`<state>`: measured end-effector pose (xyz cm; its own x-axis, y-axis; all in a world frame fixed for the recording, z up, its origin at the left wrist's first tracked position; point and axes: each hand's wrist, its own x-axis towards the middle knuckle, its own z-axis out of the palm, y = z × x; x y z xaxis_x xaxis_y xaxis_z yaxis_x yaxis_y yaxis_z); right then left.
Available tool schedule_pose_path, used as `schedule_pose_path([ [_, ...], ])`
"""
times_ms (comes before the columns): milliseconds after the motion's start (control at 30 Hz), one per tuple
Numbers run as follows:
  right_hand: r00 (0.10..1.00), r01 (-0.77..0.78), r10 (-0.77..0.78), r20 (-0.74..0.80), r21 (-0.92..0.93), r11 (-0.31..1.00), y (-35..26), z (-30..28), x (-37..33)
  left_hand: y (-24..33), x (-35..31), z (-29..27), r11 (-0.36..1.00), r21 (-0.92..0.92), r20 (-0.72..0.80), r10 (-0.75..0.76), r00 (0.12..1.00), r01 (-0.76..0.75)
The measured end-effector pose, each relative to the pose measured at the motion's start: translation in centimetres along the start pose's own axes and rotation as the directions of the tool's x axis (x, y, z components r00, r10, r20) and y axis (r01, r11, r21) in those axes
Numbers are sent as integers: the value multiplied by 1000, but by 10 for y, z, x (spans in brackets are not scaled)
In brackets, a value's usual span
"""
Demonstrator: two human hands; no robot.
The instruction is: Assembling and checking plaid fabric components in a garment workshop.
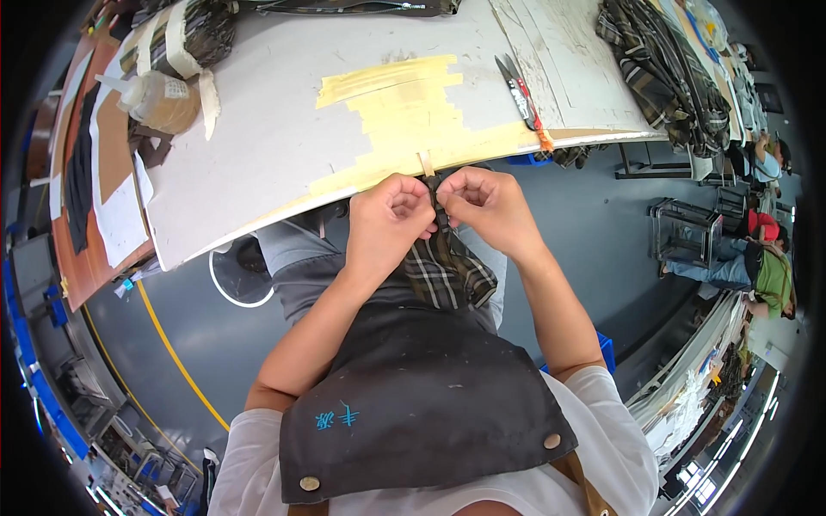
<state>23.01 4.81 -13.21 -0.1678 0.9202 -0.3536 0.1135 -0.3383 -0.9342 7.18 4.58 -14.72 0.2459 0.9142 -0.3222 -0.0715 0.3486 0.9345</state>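
At the near edge of the table, my left hand (389, 217) and my right hand (489, 209) come close together, each with thumb and fingers pinched. Between them is the narrow dark upper end of a plaid cloth piece (443, 273), black and brown with pale lines. The cloth hangs down from my fingers over my lap and dark apron (422, 387). Just above the fingertips, a short tan strip (425, 163) lies over the table edge. My fingers partly hide how the cloth end is gripped.
The pale tabletop (275, 112) carries yellow tape patches (404, 107). Thread snips (519, 93) with red handles lie right of the tape. A squeeze bottle (159, 101) stands at the left, and plaid garments (667, 77) pile at the right. Black stools (684, 230) stand beyond.
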Motion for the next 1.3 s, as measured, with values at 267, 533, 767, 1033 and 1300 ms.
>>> schedule_pose_path([
  [267,1000,0,0,-1,35,999,2,-1,-1,-1,1,2,992,93,-16,87,996,-85],
  [533,991,125,-133,-3,-314,941,-15,-1,2,0,1,2,979,163,-22,125,992,-119],
  [767,987,148,-158,-8,-298,943,-8,-6,8,4,2,2,992,95,-32,90,995,-86],
  [1033,993,117,-117,16,-306,945,-15,-2,6,-2,2,1,990,79,-30,120,992,-117],
  [1300,999,33,-35,-13,-124,992,-8,-4,10,0,3,0,991,-136,-16,-17,1000,15],
])
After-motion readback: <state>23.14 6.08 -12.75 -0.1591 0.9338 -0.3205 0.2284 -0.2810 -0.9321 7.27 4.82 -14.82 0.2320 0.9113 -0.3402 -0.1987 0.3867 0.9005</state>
